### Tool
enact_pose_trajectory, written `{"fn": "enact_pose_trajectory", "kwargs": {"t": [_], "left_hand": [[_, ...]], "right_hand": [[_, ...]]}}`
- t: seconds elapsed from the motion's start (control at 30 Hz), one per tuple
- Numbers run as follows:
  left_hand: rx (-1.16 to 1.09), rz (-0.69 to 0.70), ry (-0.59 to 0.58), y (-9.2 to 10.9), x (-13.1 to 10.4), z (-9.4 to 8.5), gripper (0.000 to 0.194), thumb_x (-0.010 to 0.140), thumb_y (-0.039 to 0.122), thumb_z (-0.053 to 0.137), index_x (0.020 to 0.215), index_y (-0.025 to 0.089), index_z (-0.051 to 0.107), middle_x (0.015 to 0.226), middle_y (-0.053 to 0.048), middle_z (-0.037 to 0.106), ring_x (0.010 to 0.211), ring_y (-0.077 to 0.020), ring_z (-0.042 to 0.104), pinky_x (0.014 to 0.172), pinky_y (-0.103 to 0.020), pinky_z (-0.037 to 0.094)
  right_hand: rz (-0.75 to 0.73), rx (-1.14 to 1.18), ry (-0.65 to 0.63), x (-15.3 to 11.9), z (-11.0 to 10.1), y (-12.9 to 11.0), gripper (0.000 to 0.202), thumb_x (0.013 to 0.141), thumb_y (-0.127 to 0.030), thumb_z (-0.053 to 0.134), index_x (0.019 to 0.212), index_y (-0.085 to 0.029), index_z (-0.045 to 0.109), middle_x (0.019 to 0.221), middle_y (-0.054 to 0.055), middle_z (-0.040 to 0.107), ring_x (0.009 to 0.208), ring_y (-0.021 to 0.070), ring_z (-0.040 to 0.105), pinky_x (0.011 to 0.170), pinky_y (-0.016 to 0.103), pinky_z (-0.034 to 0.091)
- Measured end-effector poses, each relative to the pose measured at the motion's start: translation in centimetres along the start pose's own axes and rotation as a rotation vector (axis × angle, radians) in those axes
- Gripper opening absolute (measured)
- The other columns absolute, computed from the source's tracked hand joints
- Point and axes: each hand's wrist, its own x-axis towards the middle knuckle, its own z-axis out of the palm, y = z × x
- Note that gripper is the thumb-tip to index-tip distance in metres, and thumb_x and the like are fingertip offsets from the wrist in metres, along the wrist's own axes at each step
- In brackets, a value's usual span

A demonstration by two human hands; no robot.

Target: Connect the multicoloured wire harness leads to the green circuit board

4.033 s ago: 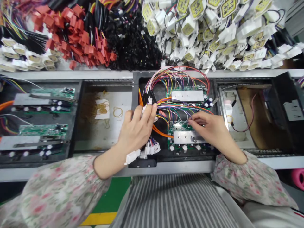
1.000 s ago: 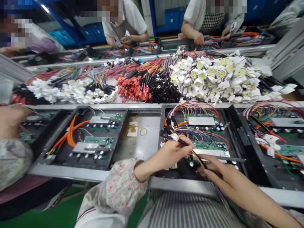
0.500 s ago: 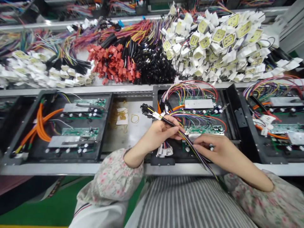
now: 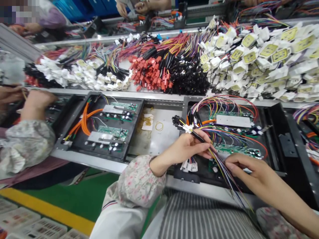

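A wire bundle point(image 4: 219, 161) with black and white connectors at its upper left end slants over a black tray point(image 4: 186, 176). My left hand point(image 4: 193, 144) is closed round its black-sleeved part, close to the connectors. Farther down, my right hand point(image 4: 245, 167) pinches at the loose coloured wires, thumb against fingers. Beneath my hands, the tray holds an upper circuit board point(image 4: 233, 121) and a lower circuit board point(image 4: 239, 149), both with coloured wires attached. White plugs point(image 4: 189, 166) hang at the tray's lower left.
Another black tray point(image 4: 117, 156) with two boards and orange cables stands to the left. Rubber bands point(image 4: 159, 125) lie between the trays. Behind are heaped red connectors point(image 4: 149, 74), black connectors point(image 4: 190, 74) and white connectors point(image 4: 249, 66). Another person's hand point(image 4: 38, 101) is at the far left.
The view has swung left, bringing other people's hands into sight. My hands keep hold of the bundle, and its loose wire ends are more fanned out.
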Motion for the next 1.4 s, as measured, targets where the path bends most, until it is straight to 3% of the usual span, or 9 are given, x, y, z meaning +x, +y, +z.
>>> {"fn": "enact_pose_trajectory", "kwargs": {"t": [0.3,0.47,0.53,0.6,0.67,0.73,0.97,1.4], "left_hand": [[0.034,-0.049,-0.068,-0.3,-0.1,0.4,0.022,0.08,0.03,0.073,0.086,0.015,0.058,0.075,0.0,0.066,0.069,-0.0102,0.068,0.071,-0.023,0.057],[0.041,0.035,-0.063,0.4,-0.8,-0.6,0.024,0.082,0.031,0.072,0.092,0.015,0.058,0.083,-0.003,0.07,0.076,-0.0123,0.07,0.07,-0.023,0.058],[0.055,0.052,-0.093,0.6,-1.1,-1.1,0.021,0.086,0.03,0.068,0.098,0.015,0.058,0.089,-0.005,0.072,0.082,-0.0135,0.071,0.075,-0.024,0.059],[0.041,0.061,-0.128,0.6,-1.3,-1.5,0.02,0.09,0.029,0.065,0.103,0.016,0.058,0.094,-0.006,0.073,0.091,-0.016,0.072,0.081,-0.027,0.059],[-0.008,0.072,-0.129,0.3,-1.3,-1.7,0.019,0.091,0.029,0.062,0.106,0.018,0.058,0.096,-0.005,0.073,0.095,-0.0176,0.072,0.083,-0.03,0.059],[-0.057,0.087,-0.09,-0.2,-1.0,-1.6,0.018,0.092,0.029,0.062,0.108,0.021,0.057,0.095,-0.002,0.072,0.091,-0.0167,0.073,0.081,-0.03,0.061],[-0.027,0.133,0.088,-1.3,-0.2,-1.2,0.023,0.091,0.032,0.062,0.111,0.023,0.056,0.093,-0.001,0.072,0.084,-0.0154,0.074,0.075,-0.026,0.062],[-0.009,0.144,0.157,-1.5,0.2,-0.7,0.024,0.09,0.034,0.064,0.11,0.022,0.057,0.089,-0.002,0.075,0.08,-0.0158,0.074,0.07,-0.024,0.063]], "right_hand": [[-0.007,-0.023,0.011,0.5,0.4,-0.3,0.027,0.091,-0.043,0.051,0.078,-0.024,0.065,0.072,0.001,0.069,0.065,0.0151,0.065,0.06,0.024,0.051],[0.006,-0.227,0.029,-0.1,-1.5,1.1,0.022,0.089,-0.038,0.054,0.082,-0.023,0.068,0.078,0.001,0.072,0.065,0.0156,0.066,0.06,0.026,0.049],[0.044,-0.283,0.114,-0.5,-2.4,1.3,0.022,0.088,-0.038,0.055,0.077,-0.022,0.067,0.07,0.0,0.07,0.058,0.015,0.063,0.054,0.027,0.047],[0.076,-0.228,0.29,-0.6,-2.7,1.0,0.019,0.087,-0.035,0.057,0.076,-0.023,0.065,0.065,-0.001,0.068,0.054,0.0141,0.063,0.052,0.026,0.048],[0.075,-0.113,0.47,-0.6,-2.4,0.6,0.011,0.086,-0.032,0.062,0.078,-0.023,0.065,0.068,-0.002,0.069,0.058,0.0137,0.066,0.055,0.024,0.053],[0.038,-0.045,0.552,-0.3,-1.7,0.5,0.005,0.083,-0.028,0.067,0.08,-0.024,0.066,0.073,-0.002,0.072,0.062,0.0133,0.068,0.058,0.023,0.056],[-0.005,-0.122,0.514,0.6,-0.7,2.2,0.002,0.082,-0.022,0.067,0.081,-0.024,0.069,0.077,-0.002,0.074,0.065,0.0136,0.069,0.059,0.023,0.057],[-0.023,-0.186,0.475,1.3,-0.7,2.9,0.005,0.082,-0.02,0.065,0.078,-0.022,0.066,0.073,-0.002,0.072,0.062,0.0126,0.066,0.058,0.022,0.052]]}}
